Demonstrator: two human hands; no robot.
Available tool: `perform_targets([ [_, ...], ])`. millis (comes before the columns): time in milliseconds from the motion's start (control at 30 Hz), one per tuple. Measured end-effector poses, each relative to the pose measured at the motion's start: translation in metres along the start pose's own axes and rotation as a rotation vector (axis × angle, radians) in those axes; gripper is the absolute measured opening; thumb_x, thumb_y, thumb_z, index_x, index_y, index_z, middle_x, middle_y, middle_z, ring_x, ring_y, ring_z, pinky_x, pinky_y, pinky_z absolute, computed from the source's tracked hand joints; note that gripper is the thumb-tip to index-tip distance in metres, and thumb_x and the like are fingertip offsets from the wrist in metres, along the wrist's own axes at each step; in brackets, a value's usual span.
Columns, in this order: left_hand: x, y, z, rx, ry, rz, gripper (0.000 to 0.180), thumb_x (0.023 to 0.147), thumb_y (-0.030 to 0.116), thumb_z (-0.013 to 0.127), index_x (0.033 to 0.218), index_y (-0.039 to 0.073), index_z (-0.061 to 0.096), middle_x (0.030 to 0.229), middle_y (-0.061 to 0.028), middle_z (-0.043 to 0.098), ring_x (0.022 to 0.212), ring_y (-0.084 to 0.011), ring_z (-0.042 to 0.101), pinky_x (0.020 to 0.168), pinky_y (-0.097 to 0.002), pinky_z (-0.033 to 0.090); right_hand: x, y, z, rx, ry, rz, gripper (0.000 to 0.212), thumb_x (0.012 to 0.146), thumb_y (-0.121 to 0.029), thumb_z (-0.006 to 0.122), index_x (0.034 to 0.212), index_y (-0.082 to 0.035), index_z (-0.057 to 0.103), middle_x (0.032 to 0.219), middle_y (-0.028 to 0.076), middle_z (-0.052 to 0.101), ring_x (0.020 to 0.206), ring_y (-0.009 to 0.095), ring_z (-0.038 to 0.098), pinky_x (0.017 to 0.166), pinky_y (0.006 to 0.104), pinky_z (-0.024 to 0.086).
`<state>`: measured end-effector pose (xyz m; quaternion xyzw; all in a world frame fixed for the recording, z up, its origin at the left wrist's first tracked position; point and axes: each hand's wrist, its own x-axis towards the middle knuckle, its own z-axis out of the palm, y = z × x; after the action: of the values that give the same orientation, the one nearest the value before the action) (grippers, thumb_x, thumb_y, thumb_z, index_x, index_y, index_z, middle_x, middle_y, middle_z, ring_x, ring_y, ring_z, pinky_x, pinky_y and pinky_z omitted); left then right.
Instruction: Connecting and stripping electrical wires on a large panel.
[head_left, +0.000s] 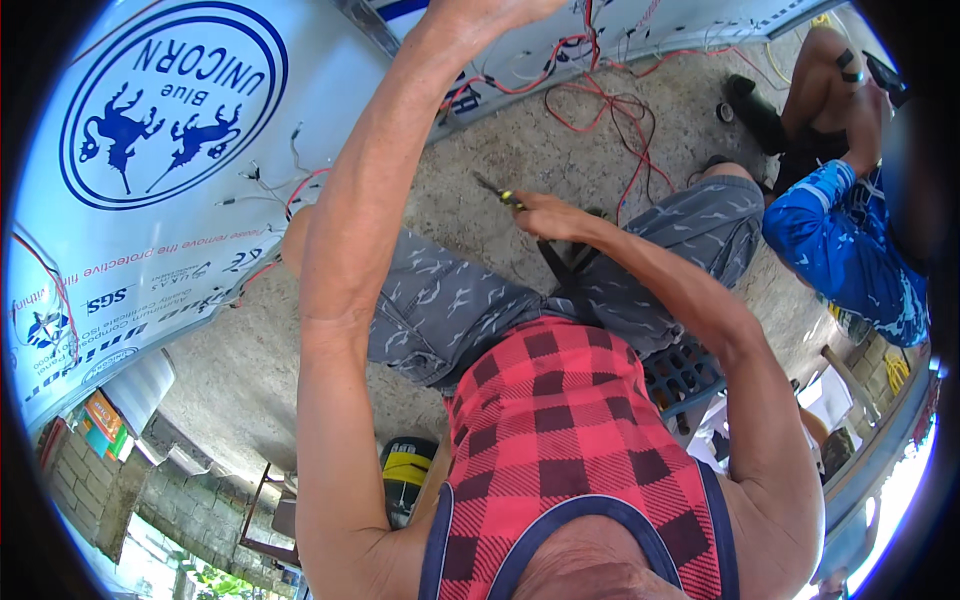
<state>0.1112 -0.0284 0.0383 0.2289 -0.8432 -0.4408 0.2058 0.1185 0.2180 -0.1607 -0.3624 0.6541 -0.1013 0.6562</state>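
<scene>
My right hand [552, 217] is closed around a pair of pliers [509, 196] with yellow and black handles. Their dark pointed jaws aim up and left, above the concrete floor between my knees. My left arm stretches far forward, and my left hand [500, 10] reaches the top edge of the picture, by the large white panel [290, 130]. Its fingers are cut off there, so what they touch is hidden. Red and black wires [600, 90] run along the panel's lower edge and trail loosely onto the floor.
On the right another person in a blue patterned shirt [835, 225] sits close by, with a dark shoe [755, 112] near the wires. I sit on a blue plastic crate [685, 375]. A black and yellow container [407, 470] stands behind me at the left.
</scene>
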Motion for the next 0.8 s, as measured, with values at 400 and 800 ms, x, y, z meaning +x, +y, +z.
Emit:
perform_targets([
  [400,-0.02,0.006,-0.008,-0.298,0.058,-0.116,0.019,0.089,0.014,0.077,0.098,-0.002,0.077,0.072,-0.0009,0.07,0.054,-0.0055,0.055,0.05,-0.0224,0.044,-0.171,-0.074,-0.096,1.014,0.277,-0.806,0.034,0.098,-0.033,0.055,0.107,0.0,0.057,0.127,0.027,0.06,0.104,0.033,0.066,0.092,0.0477,0.053],
  [800,-0.047,0.021,0.0,-0.284,0.216,-0.167,0.015,0.089,0.007,0.079,0.101,-0.001,0.078,0.074,-0.001,0.071,0.058,-0.0036,0.057,0.051,-0.019,0.044,-0.151,-0.098,-0.11,0.853,0.319,-0.667,0.042,0.102,-0.034,0.052,0.123,0.001,0.06,0.114,0.014,0.067,0.098,0.022,0.066,0.085,0.0387,0.054],
])
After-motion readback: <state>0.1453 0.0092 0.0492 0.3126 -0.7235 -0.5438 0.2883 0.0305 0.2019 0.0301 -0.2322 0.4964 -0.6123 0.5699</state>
